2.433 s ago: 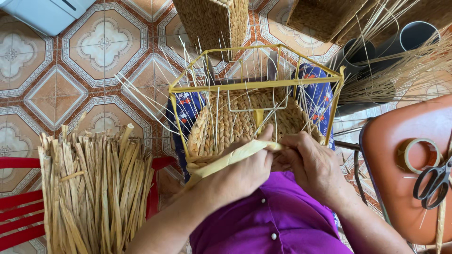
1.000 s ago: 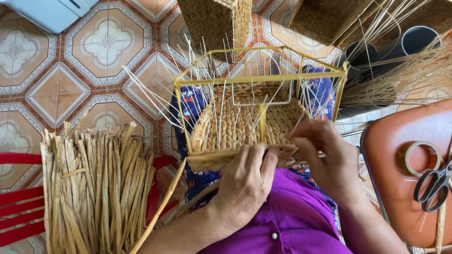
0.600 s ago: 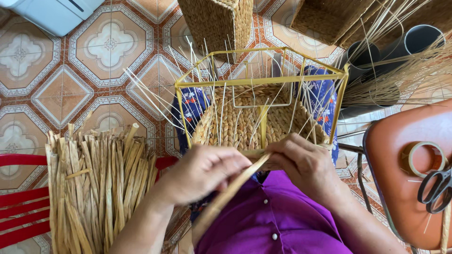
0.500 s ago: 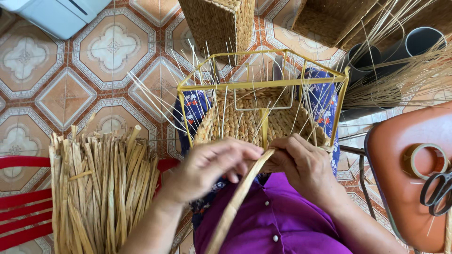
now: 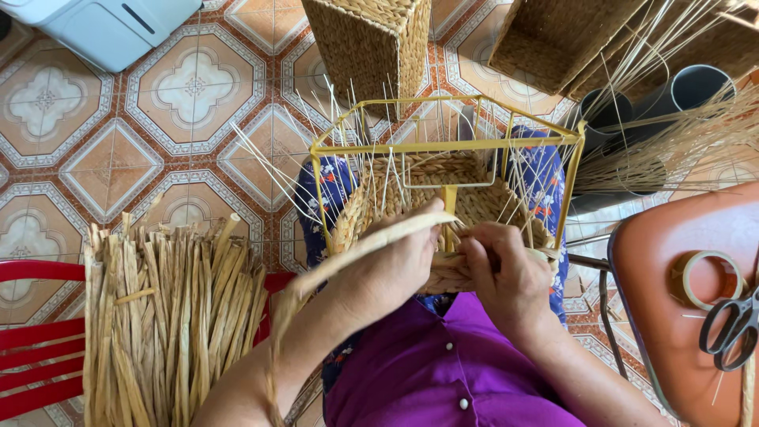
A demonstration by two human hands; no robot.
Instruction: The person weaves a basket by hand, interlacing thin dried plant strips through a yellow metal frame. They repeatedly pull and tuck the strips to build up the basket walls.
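Patterned tile floor (image 5: 118, 158) underfoot. Left hand (image 5: 395, 265) closed around one flat pale strand (image 5: 371, 245), held across the near edge of one half-woven basket (image 5: 443, 198). Right hand (image 5: 506, 277) pinched shut on the basket's near rim, beside the left. Basket seated on the lap inside one yellow wire frame (image 5: 443, 146), thin stakes sticking up. One bundle of strands (image 5: 166, 316) on a red chair at left. Two finished baskets (image 5: 371, 39) beyond. One scissors (image 5: 735, 324) and one tape roll (image 5: 708, 277) on an orange stool at right.
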